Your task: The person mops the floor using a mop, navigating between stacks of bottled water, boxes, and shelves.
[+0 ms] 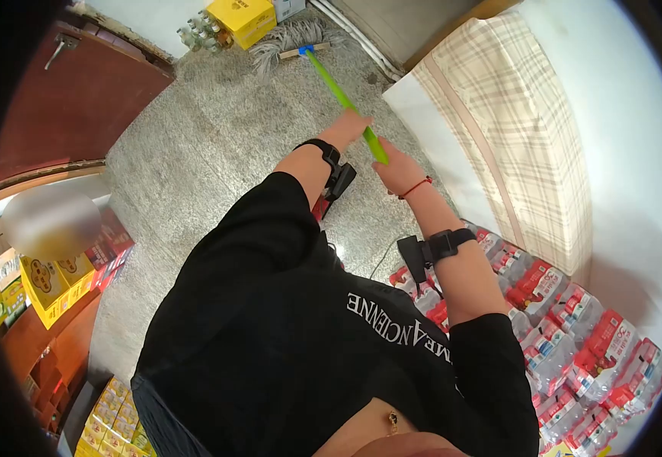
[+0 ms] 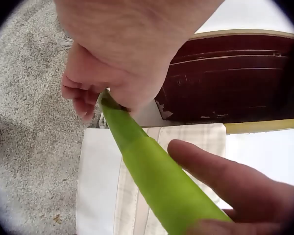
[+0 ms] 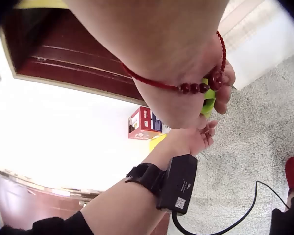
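A mop lies out ahead in the head view, its grey string head on the floor by the far wall. From a blue joint its bright green handle slants back towards the person. The left hand grips this handle lower down, fingers curled round it in the left wrist view. Nearer the handle's top end, the right hand holds it, with a red beaded bracelet at that wrist. In the left wrist view the right index finger stretches along beside the green handle.
Glass bottles and a yellow box stand beside the mop head. A plaid-covered panel lines the right side, above packs of red-labelled bottles. At left are a dark red door and a yellow carton.
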Demonstrator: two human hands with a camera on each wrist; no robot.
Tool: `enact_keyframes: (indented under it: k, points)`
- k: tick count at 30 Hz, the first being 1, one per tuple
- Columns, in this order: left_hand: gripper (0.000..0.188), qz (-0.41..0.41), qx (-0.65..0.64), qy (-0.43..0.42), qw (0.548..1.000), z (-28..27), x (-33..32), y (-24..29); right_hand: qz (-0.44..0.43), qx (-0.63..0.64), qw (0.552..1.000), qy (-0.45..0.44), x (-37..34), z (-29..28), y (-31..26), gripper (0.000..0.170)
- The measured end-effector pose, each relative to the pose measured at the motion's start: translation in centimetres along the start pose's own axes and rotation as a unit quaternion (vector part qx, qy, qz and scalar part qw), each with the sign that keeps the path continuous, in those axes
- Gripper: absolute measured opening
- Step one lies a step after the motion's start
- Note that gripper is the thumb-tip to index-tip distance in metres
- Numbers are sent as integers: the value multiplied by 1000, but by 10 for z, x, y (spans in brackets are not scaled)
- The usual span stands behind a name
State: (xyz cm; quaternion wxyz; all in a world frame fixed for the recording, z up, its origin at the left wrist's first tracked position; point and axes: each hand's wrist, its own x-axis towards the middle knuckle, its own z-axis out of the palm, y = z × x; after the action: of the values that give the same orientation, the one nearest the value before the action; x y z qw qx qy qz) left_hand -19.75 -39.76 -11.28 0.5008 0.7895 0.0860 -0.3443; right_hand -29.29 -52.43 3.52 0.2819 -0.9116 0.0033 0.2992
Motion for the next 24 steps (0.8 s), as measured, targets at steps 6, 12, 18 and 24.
enact_keyframes:
  k: [6,12,18,24]
  points:
    - [47,17,17,2,1000,21,-19,-12,22,-25,999,-26,-21,14,14,51]
    - [56,4,104,-79,991,77,-60,-40,114,82,987,-80,-115,24,38,56]
    - [61,-3,149,-157,976,162,-179,-69,21,-22,999,-13,-256,89,103,59]
    - [63,-6,200,-244,949,257,-295,-102,55,-13,998,-25,-410,136,148,58]
